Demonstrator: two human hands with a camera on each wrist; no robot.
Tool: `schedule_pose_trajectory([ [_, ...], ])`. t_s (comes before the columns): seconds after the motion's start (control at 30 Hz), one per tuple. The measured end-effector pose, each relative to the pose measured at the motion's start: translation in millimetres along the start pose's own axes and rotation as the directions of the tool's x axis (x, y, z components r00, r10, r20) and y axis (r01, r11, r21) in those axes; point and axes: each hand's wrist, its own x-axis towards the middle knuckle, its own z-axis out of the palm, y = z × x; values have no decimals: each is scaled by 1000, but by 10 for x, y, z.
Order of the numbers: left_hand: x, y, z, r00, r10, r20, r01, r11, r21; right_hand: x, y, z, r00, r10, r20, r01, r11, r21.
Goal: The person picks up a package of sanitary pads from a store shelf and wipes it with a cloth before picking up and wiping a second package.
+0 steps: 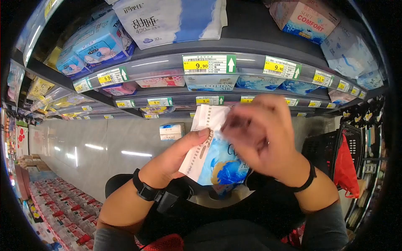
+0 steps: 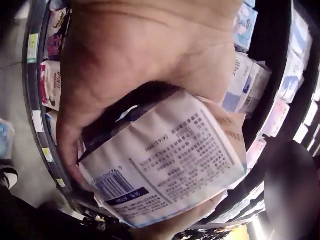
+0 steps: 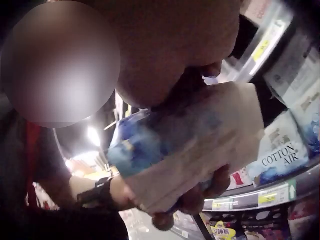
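A white and blue soft package [image 1: 217, 167] with "Air" lettering is held in front of the body. My left hand [image 1: 169, 159] grips its left side, thumb on the upper face. In the left wrist view, the left hand [image 2: 145, 55] wraps round the package [image 2: 170, 160], whose printed side and barcode show. Blurred, my right hand [image 1: 270, 144] is over the package's right part with fingers bent; whether they touch it is unclear. From the right wrist, the right hand [image 3: 170, 45] is above the package [image 3: 215, 140], with left-hand fingers [image 3: 192, 200] beneath.
Shelves with price tags [image 1: 209, 64] and packages, including a large white one [image 1: 167, 25], stand ahead. Another package [image 1: 171, 131] lies on the grey floor [image 1: 109, 146]. A black basket [image 1: 326, 146] with red cloth [image 1: 346, 167] is at right; red-white packs [image 1: 63, 209] are at lower left.
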Motion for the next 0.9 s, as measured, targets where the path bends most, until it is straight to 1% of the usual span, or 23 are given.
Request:
schedule_pose_trajectory([
  [0.03,1,-6,39,1000,22,-15,-22,1000,-16,-4,37,22,998,52,-44,-51,998,36],
  [0.1,13,-25,136,997,71,-41,-73,996,-43,3,-41,41,1000,-19,-2,19,1000,8],
  [0.13,27,-50,120,990,99,-105,-99,995,3,-29,-121,55,994,-101,48,101,995,6],
  [0.17,47,-75,1,997,54,-53,-59,994,-88,-73,-212,113,990,-138,34,135,987,92],
  [0.23,28,-11,62,999,18,-36,-21,996,-86,-116,-309,41,969,-207,138,195,976,94],
  [0.3,4,-31,11,994,35,-99,-33,999,20,-53,-140,7,979,-188,76,187,982,18],
  [0.37,0,-51,10,993,42,-108,-39,999,30,7,70,-20,997,-82,-14,81,994,-76],
  [0.43,37,-64,69,997,40,-65,-43,997,-57,42,152,15,997,-11,-71,10,1000,-16],
  [0.47,51,-56,86,998,43,-43,-47,994,-99,26,89,21,999,-41,-21,41,999,-4],
  [0.53,29,-59,92,996,48,-76,-57,992,-112,-75,-150,31,991,-105,77,103,994,31],
  [0.57,0,-40,92,993,58,-102,-69,991,-114,-80,-197,1,983,-136,126,126,989,80],
  [0.6,-11,1,16,997,61,-44,-64,996,-57,-57,-217,-33,970,-181,164,159,977,140],
  [0.63,-51,8,62,995,6,-95,-14,997,-79,-4,-225,-41,952,-240,187,199,956,215],
  [0.67,-60,16,50,991,-11,-132,9,1000,-20,55,-190,-91,946,-209,248,186,976,112],
  [0.73,-11,-26,-72,995,-5,-95,4,1000,-9,73,-91,-150,984,-81,160,90,995,-48],
  [0.77,51,-46,-115,1000,23,-1,-23,998,-51,44,-62,-138,1000,18,21,-16,996,-92],
  [0.83,98,-44,-12,991,116,68,-108,987,-118,82,-70,-176,999,42,1,-41,988,-148],
  [0.9,211,-146,-68,980,185,67,-168,965,-201,-90,-180,-89,993,113,43,-113,994,-13],
])
